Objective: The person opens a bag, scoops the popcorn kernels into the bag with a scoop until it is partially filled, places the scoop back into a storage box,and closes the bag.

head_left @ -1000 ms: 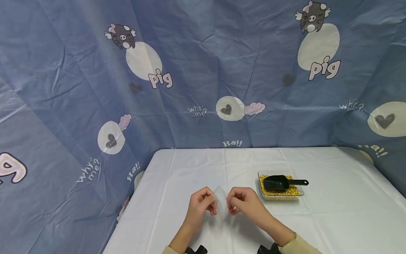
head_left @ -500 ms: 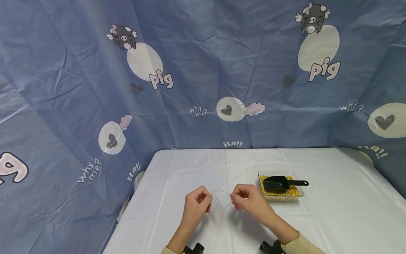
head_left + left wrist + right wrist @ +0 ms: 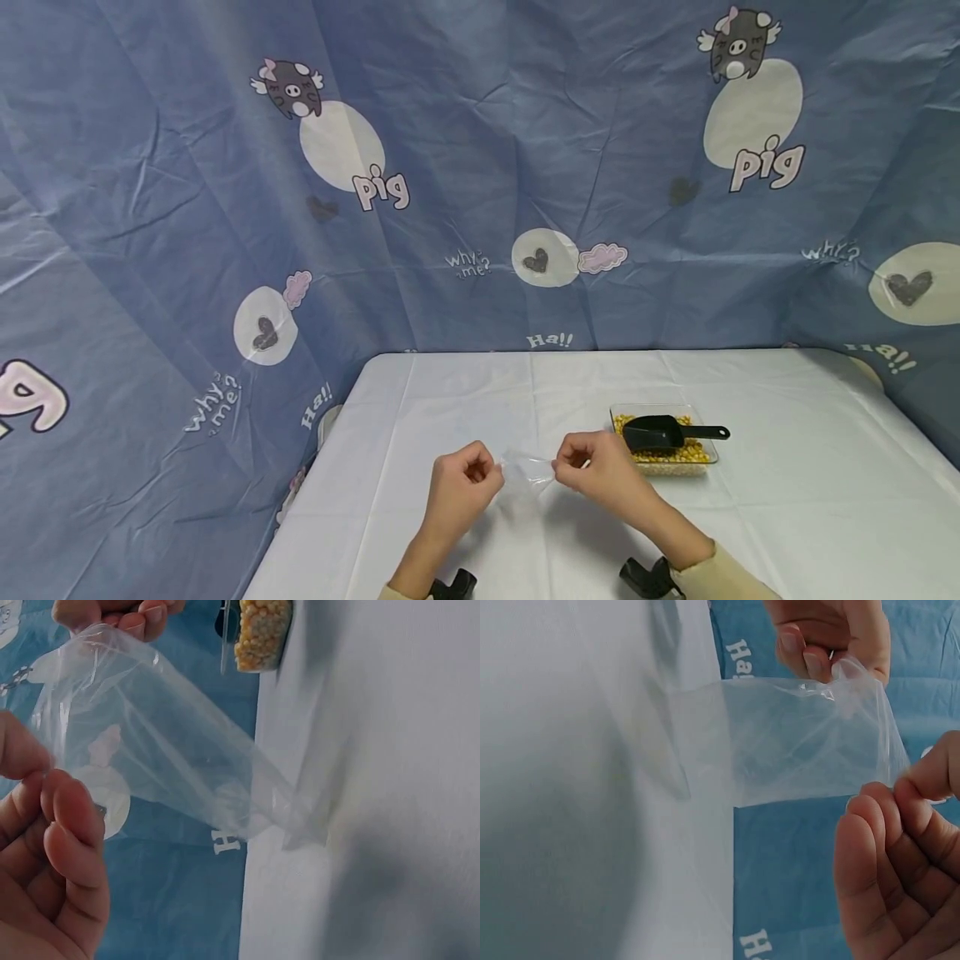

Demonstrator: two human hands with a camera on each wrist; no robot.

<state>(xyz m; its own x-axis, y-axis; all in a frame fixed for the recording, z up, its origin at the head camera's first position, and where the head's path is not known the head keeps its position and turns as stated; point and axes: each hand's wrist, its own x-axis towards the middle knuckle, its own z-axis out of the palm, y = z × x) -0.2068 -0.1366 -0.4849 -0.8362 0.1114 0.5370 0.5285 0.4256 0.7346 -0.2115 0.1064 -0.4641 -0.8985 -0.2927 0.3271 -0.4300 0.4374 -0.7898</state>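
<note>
Nearest me, a person's left hand [image 3: 461, 490] and right hand [image 3: 602, 468] are pinching the rim of a clear plastic bag [image 3: 184, 739], hanging between them over a white-covered table [image 3: 435, 400]. Farther right, a black scoop [image 3: 654, 433] is lying on yellow corn [image 3: 693, 453] in a clear container [image 3: 708, 460]. Blue cloth [image 3: 450, 125] is hanging behind.

A clear rectangular box [image 3: 667, 470] of yellow kernels [image 3: 693, 452], topped by a black long-handled scoop [image 3: 660, 433], stands on a white cloth-covered table [image 3: 795, 492] before blue pig-printed fabric [image 3: 465, 167].
</note>
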